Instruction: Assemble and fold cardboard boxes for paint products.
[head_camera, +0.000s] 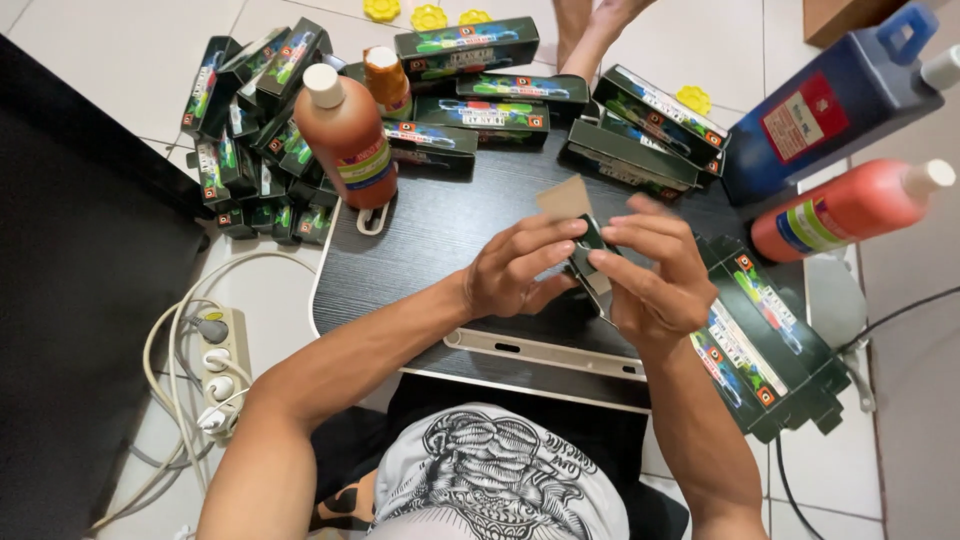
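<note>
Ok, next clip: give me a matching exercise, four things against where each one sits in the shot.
Things:
1. blue jug
2. power strip
3. small dark box
4. yellow caps

Places:
A. floor, far edge
B. between both hands
C. upper right corner
D. floor, lower left

Pairs: 1-C, 2-D, 3-B, 4-A. The left hand and right hand grip the box over the dark table.

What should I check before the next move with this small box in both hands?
1. Box held by both hands: ok, left hand and right hand pinch it from either side.
2. Flap open: ok, the brown flap stands up.
3. Box contents: cannot tell, fingers cover the body.
4. Room on the tray: ok, dark surface is bare under the hands.
5. Orange bottle upright and capped: ok.
6. Blue bottle steady: not ok, it lies tilted at the tray's edge.
</note>
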